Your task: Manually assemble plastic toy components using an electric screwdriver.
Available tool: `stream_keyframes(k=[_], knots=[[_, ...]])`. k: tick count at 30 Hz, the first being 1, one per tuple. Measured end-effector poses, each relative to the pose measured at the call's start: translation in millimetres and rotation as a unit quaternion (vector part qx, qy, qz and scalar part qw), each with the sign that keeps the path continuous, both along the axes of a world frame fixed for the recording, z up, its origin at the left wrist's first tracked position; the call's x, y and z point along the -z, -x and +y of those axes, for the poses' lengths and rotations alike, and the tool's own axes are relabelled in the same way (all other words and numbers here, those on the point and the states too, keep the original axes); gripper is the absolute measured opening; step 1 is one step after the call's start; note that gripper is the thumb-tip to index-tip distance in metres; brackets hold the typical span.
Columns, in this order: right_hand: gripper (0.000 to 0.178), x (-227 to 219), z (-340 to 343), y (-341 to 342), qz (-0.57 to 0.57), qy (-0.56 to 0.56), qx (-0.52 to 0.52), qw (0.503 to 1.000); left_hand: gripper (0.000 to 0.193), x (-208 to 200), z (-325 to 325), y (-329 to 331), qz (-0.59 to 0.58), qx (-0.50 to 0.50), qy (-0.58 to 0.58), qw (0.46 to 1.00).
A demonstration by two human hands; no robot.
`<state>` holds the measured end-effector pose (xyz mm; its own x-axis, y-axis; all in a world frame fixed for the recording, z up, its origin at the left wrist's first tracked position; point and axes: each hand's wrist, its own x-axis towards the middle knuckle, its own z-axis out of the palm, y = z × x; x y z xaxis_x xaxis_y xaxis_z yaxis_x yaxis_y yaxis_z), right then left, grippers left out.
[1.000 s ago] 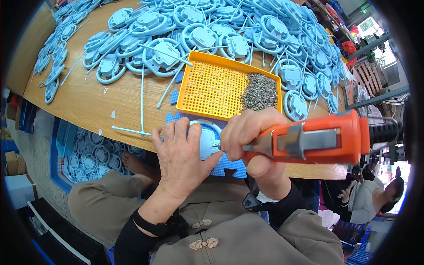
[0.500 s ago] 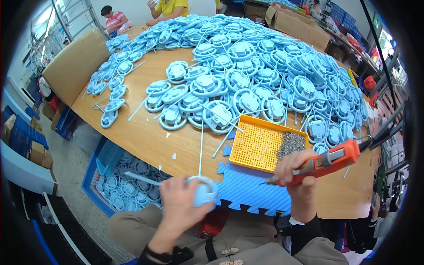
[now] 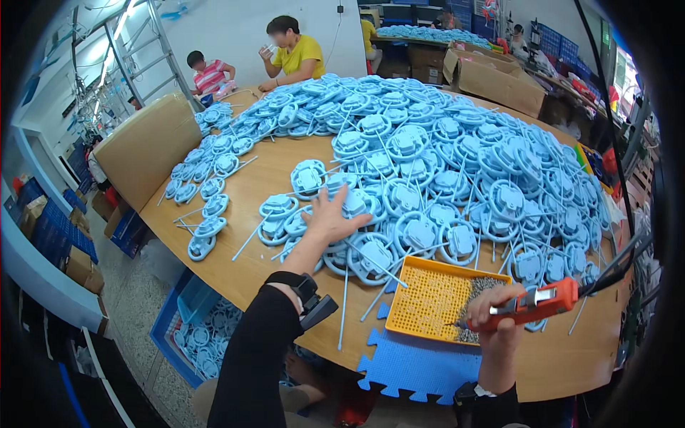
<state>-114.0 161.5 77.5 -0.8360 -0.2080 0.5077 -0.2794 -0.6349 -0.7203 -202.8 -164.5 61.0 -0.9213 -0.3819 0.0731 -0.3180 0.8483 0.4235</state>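
My left hand [image 3: 330, 217] reaches out over the wooden table [image 3: 250, 264], fingers spread, touching the near edge of a heap of light blue round plastic parts [image 3: 428, 157] with thin white sticks. My right hand [image 3: 496, 314] grips an orange electric screwdriver [image 3: 531, 303], its tip pointing down-left into a yellow perforated tray [image 3: 428, 303] that holds a pile of small grey screws [image 3: 479, 292]. A blue foam puzzle mat [image 3: 421, 364] lies at the table's near edge, below the tray.
A blue crate [image 3: 203, 332] of the same parts stands on the floor at the left. Two people sit at the table's far side. Cardboard boxes [image 3: 492, 78] stand at the back right. A cable runs from the screwdriver toward the right.
My left hand let go of the blue part it held near my lap and stretched forward to the heap. My right hand with the screwdriver moved to the yellow tray.
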Motion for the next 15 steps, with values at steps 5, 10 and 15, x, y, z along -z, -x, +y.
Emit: stream_keyframes(k=[5,10,15], knots=[[0.05,5,6,3,0.002,-0.021,0.011,1.0,0.093,16,4,-13,0.042,0.106,0.022,0.993],[0.048,12,7,14,0.011,-0.087,-0.004,0.996,0.083,26,-25,-48,0.232,0.235,0.037,0.943],[0.051,18,8,19,0.0,-0.1,0.016,0.995,0.086,-16,43,-130,0.197,0.347,0.012,0.917]])
